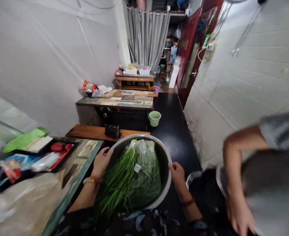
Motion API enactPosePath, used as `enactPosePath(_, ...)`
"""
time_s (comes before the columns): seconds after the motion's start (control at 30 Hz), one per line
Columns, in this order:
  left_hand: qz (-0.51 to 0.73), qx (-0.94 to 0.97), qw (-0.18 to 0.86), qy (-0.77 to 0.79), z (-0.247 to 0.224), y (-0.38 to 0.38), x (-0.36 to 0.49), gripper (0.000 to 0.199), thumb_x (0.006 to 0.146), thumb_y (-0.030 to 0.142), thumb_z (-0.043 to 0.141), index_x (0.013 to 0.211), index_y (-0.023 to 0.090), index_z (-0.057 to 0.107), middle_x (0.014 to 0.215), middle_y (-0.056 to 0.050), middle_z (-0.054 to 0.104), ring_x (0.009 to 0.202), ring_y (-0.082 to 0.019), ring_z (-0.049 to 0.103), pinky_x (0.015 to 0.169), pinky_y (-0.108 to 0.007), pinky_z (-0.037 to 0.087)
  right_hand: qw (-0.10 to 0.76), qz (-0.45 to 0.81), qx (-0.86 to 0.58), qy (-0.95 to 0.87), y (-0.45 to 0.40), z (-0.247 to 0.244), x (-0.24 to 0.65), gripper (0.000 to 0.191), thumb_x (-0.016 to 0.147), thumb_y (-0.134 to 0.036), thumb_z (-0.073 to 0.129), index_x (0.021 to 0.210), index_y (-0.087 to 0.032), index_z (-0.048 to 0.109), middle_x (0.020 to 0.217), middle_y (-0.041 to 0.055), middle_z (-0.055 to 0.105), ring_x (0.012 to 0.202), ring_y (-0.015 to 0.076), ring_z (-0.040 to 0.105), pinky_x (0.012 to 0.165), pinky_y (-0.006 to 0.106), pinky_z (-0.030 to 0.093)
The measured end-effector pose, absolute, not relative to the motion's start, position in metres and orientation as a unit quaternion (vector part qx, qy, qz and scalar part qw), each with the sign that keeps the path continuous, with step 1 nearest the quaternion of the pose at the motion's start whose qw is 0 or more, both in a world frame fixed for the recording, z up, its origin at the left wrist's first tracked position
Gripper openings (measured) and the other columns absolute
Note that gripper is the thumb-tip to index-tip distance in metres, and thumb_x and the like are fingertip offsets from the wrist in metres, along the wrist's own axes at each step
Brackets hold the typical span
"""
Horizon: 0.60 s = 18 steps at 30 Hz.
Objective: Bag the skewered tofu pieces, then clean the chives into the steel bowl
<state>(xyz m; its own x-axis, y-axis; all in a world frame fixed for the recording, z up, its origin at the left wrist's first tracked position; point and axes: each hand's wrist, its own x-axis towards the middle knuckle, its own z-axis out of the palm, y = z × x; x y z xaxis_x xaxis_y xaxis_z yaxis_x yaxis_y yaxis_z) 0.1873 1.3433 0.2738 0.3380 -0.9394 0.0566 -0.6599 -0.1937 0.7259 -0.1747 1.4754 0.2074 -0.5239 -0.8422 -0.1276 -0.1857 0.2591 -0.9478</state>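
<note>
A large round metal basin (167,183) is held in front of my body, gripped by its rim on both sides. On its left rim is my left hand (102,161), fingers curled over the edge. My right hand (177,173) pinches the rim on the right. Inside lies a bunch of long green stalks (124,167), like garlic chives, fanned toward my left forearm. Beside it sits a clear plastic bag (146,173) of leafy greens with a small white label (137,168).
Left stands a patchwork-top table (85,157) with bags and a red bottle (61,147). Ahead are a wooden bench (85,131) with a dark bag (113,131), another table (134,98) and a green bucket (154,118). At right, a person's arm (235,170) reaches down.
</note>
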Motion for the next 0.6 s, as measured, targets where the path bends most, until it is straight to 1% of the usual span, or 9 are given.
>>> enactPosePath(0.07, -0.234, 0.742, 0.344, -0.526, 0.258, 1.283, 0.167, 0.061, 0.074, 0.058, 0.057, 0.113, 0.013, 0.069, 0.071, -0.004, 0.064, 0.068, -0.022, 0.062, 0.061, -0.031, 0.046, 0.333, -0.481, -0.362, 0.726, 1.412, 0.205, -0.200, 0.039, 0.074, -0.054, 0.058, 0.069, -0.016, 0.064, 0.063, 0.0032, 0.064, 0.060, 0.0175, 0.055, 0.057, 0.027, 0.040)
enactPosePath(0.13, -0.247, 0.732, 0.357, -0.524, 0.254, 1.221, 0.140, 0.057, 0.075, 0.055, 0.058, 0.113, 0.014, 0.069, 0.078, -0.006, 0.068, 0.073, -0.023, 0.064, 0.066, -0.032, 0.048, 0.335, -0.475, -0.358, 0.730, 1.351, 0.211, -0.229, 0.040, 0.072, -0.055, 0.060, 0.070, -0.015, 0.066, 0.063, 0.0041, 0.065, 0.060, 0.0182, 0.057, 0.057, 0.027, 0.041)
enactPosePath(0.23, -0.247, 0.711, 0.374, -0.542, 0.268, 1.131, 0.086, 0.050, 0.077, 0.050, 0.060, 0.112, 0.015, 0.069, 0.092, -0.009, 0.071, 0.086, -0.024, 0.065, 0.077, -0.032, 0.049, 0.324, -0.480, -0.344, 0.739, 1.274, 0.227, -0.275, 0.043, 0.069, -0.057, 0.062, 0.071, -0.015, 0.068, 0.066, 0.0052, 0.067, 0.061, 0.0188, 0.058, 0.058, 0.028, 0.042)
enactPosePath(0.27, -0.253, 0.704, 0.376, -0.546, 0.276, 1.102, 0.066, 0.050, 0.077, 0.049, 0.060, 0.113, 0.015, 0.069, 0.094, -0.009, 0.072, 0.088, -0.024, 0.065, 0.078, -0.032, 0.049, 0.316, -0.482, -0.338, 0.744, 1.254, 0.233, -0.292, 0.044, 0.069, -0.058, 0.063, 0.073, -0.014, 0.068, 0.067, 0.0056, 0.068, 0.062, 0.0191, 0.058, 0.059, 0.028, 0.043)
enactPosePath(0.33, -0.280, 0.693, 0.377, -0.547, 0.289, 1.048, 0.023, 0.052, 0.078, 0.046, 0.060, 0.117, 0.013, 0.068, 0.093, -0.009, 0.071, 0.085, -0.024, 0.065, 0.075, -0.032, 0.049, 0.308, -0.482, -0.323, 0.754, 1.220, 0.239, -0.325, 0.046, 0.070, -0.058, 0.063, 0.076, -0.014, 0.069, 0.070, 0.0064, 0.069, 0.064, 0.0198, 0.059, 0.061, 0.029, 0.044)
enactPosePath(0.4, -0.301, 0.689, 0.374, -0.543, 0.294, 0.997, -0.020, 0.052, 0.078, 0.044, 0.062, 0.118, 0.012, 0.068, 0.089, -0.009, 0.070, 0.081, -0.023, 0.064, 0.072, -0.031, 0.048, 0.319, -0.479, -0.305, 0.759, 1.188, 0.239, -0.360, 0.047, 0.070, -0.060, 0.062, 0.078, -0.014, 0.069, 0.069, 0.0064, 0.069, 0.065, 0.0204, 0.059, 0.061, 0.029, 0.045)
enactPosePath(0.5, -0.306, 0.691, 0.386, -0.530, 0.283, 0.927, -0.083, 0.046, 0.074, 0.041, 0.069, 0.111, 0.014, 0.072, 0.084, -0.008, 0.070, 0.078, -0.021, 0.063, 0.069, -0.030, 0.047, 0.337, -0.477, -0.296, 0.755, 1.129, 0.227, -0.419, 0.047, 0.069, -0.061, 0.063, 0.076, -0.015, 0.069, 0.065, 0.0052, 0.068, 0.062, 0.0204, 0.059, 0.057, 0.029, 0.044)
enactPosePath(0.6, -0.314, 0.697, 0.411, -0.496, 0.263, 0.867, -0.143, 0.044, 0.071, 0.042, 0.073, 0.105, 0.014, 0.074, 0.079, -0.007, 0.070, 0.074, -0.021, 0.064, 0.065, -0.029, 0.047, 0.336, -0.477, -0.326, 0.744, 1.049, 0.219, -0.485, 0.047, 0.069, -0.062, 0.063, 0.074, -0.015, 0.069, 0.063, 0.0050, 0.067, 0.060, 0.0203, 0.059, 0.055, 0.028, 0.043)
